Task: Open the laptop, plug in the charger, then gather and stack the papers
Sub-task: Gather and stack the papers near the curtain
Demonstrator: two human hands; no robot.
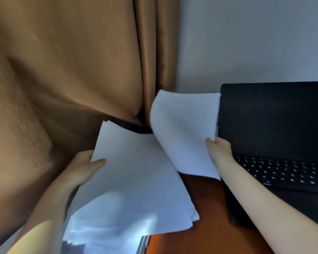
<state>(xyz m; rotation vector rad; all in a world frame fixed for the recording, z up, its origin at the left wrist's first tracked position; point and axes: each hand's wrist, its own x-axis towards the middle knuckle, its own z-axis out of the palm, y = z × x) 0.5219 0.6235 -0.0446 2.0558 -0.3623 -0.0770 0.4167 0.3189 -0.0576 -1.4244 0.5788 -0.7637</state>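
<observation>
Papers (132,176) held at the left end of the desk (209,217), beside the open laptop (273,125).

The left hand (84,165) grips the white stack at its left edge, with the thumb curled over the top sheet and the fingers hidden beneath. The sheets fan slightly at the lower right corner, and whether the stack's near end rests on the reddish-brown desk cannot be told. The right hand (218,147) pinches a single sheet (184,132) at its right edge. This sheet stands raised with its top corner curling, meets the stack's upper right corner and touches the laptop's dark screen edge. The laptop's keyboard faces the person. A brown curtain (62,70) hangs behind the stack and a pale wall (246,43) stands behind the laptop.
</observation>
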